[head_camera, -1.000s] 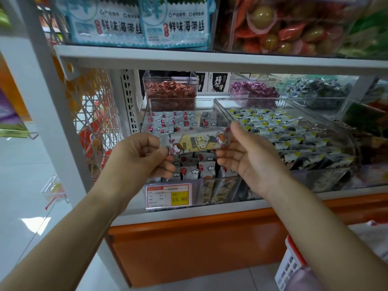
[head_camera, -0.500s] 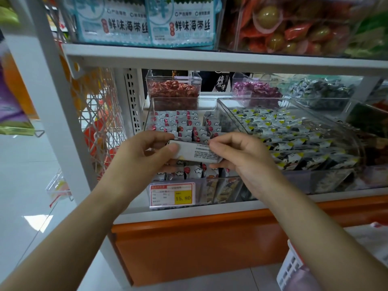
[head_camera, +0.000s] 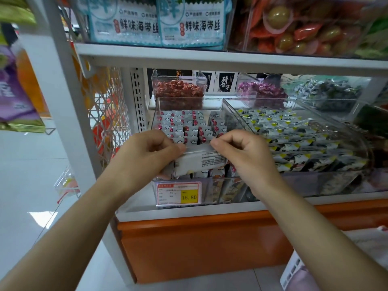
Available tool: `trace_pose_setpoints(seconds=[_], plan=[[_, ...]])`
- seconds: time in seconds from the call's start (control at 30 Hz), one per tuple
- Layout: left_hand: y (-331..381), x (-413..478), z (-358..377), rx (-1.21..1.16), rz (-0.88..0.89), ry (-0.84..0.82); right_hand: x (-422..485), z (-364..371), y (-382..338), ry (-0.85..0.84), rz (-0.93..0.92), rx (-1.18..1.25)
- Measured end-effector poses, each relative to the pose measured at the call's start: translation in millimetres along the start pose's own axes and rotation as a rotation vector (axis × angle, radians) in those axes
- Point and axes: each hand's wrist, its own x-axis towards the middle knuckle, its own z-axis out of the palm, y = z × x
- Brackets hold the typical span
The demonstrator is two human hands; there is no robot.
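Packet: a small white snack packet point(head_camera: 199, 162), printed side with fine black text facing up and towards the viewer, its left end a little lower than its right.
Where it is: over the front end of the clear bin point(head_camera: 189, 99), just above the packets standing in it; whether it touches them I cannot tell.
Left hand point(head_camera: 144, 156): its grip is closed on the packet's left end, thumb and curled fingers pinching the upper edge.
Right hand point(head_camera: 245, 156): its grip is closed on the right end the same way, fingertips pinching the upper edge, knuckles up.
Inside the bin: rows of white packets with red dots and cloud marks, filling it behind the hands.
On the bin's front wall: a price tag point(head_camera: 178, 194) with a yellow patch reading 15.80, below the held packet.
Behind the bin: a smaller clear box of red-wrapped sweets point(head_camera: 178, 91).
Right of the bin: a wide clear tray point(head_camera: 294, 100), touching it side by side, full of black, white and yellow packets.
Above the bin: a white shelf board point(head_camera: 210, 57) carrying pale blue seaweed packs point(head_camera: 159, 24).
Below the bin: the orange base panel point(head_camera: 199, 244) of the rack.
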Motion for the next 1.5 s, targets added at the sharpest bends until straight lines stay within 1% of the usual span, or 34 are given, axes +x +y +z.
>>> trace_pose_setpoints(seconds=[0.2,0.27,0.33,0.4,0.43,0.53,0.63,0.7,0.8,0.9,0.97,1.0,1.07,1.1,1.13,1.2,1.3,1.37,1.43,1.5], plan=[[1.3,0.4,-6.5,0.198,0.106,0.057,-1.6,1.9,-1.8,-0.04,-0.011,0.03],[1.1,0.1,-6.4,0.215,0.122,0.052,-2.0,2.7,-1.0,-0.019,-0.012,0.03],[2.0,-1.2,-5.3,0.17,0.106,0.0,-1.7,2.5,0.9,0.012,-0.002,0.019],[2.4,-2.3,-4.3,0.12,0.081,-0.069,-0.1,0.1,1.9,0.003,0.055,0.05],[1.5,-1.8,-4.3,0.118,0.082,-0.084,1.2,-2.1,1.6,-0.032,0.113,0.109],[0.5,-0.7,-4.2,0.126,0.107,-0.086,8.0,-11.1,0.4,-0.179,0.279,0.292],[0.1,-0.7,-1.1,0.124,0.117,-0.093,12.6,-15.7,1.2,-0.244,0.336,0.367],[-0.6,-0.7,1.3,0.143,0.13,-0.083,13.4,-14.9,4.5,-0.237,0.341,0.376],[-2.3,1.1,0.9,0.134,0.147,-0.02,13.8,-12.2,10.4,-0.213,0.323,0.424],[-4.4,4.8,-0.3,0.093,0.136,0.086,14.9,-11.2,9.9,-0.269,0.235,0.51],[-4.5,7.5,0.5,0.058,0.141,0.149,15.7,-9.7,8.9,-0.264,0.166,0.415],[-3.9,8.7,0.5,0.063,0.156,0.184,16.9,-8.5,8.9,-0.222,0.143,0.368],[-4.2,11.9,-4.7,0.189,0.233,0.291,20.0,-6.6,8.6,-0.086,0.128,0.376],[-5.3,13.9,-8.8,0.306,0.288,0.339,21.9,-6.5,8.6,-0.016,0.128,0.396],[-7.6,16.1,-12.7,0.442,0.337,0.35,23.8,-6.7,8.7,0.041,0.123,0.391],[-15.7,18.9,-15.9,0.708,0.364,0.251,26.5,-6.2,8.9,0.099,0.106,0.319],[-30.2,14.2,-9.6,0.985,0.282,0.077,31.2,3.8,7.7,0.115,0.082,0.191],[-36.9,10.5,-7.4,1.03,0.279,0.036,36.3,13.1,4.9,0.112,0.054,0.143],[-39.6,9.1,-9.2,0.996,0.275,0.04,41.9,23.6,1.6,0.078,-0.002,0.056],[-41.2,8.4,-11.0,0.945,0.274,0.045,47.6,36.0,-1.2,0.019,-0.07,-0.083]])
